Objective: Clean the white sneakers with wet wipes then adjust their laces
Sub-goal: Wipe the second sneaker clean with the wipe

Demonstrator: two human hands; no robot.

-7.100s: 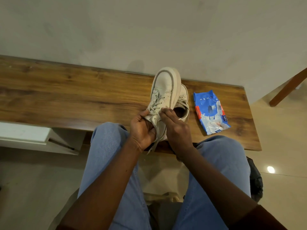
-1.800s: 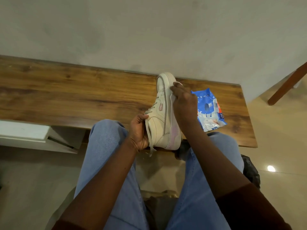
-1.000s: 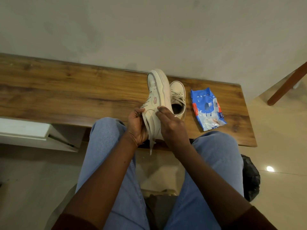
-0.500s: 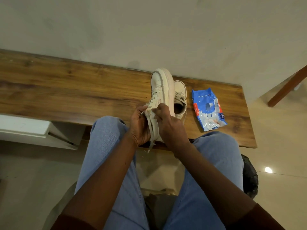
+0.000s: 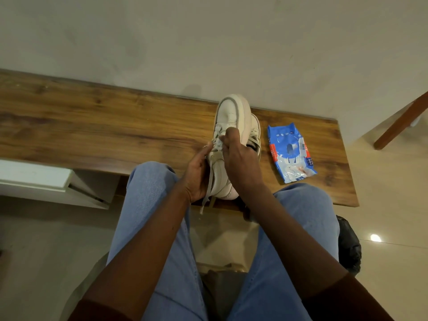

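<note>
Working the laces of 1 white leather sneaker [image 5: 231, 117], centre of frame, tipped on its side on the brown wooden desk [image 5: 92, 130], probably to keep the eyelets facing up. Gripping its near side with left hand [image 5: 196, 177]; pinching the pale flat lace [image 5: 203, 206] at the upper eyelets with right hand [image 5: 238, 163]. 2nd white sneaker [image 5: 255, 128] just behind, right. Blue plastic wet-wipe pack [image 5: 289, 154] right of both, not in hand; wiping likely done.

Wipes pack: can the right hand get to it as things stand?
Probably yes. The wipes pack lies on the table just right of the right hand, nothing over it; only the second sneaker sits between them. It must first release the lace.
</note>
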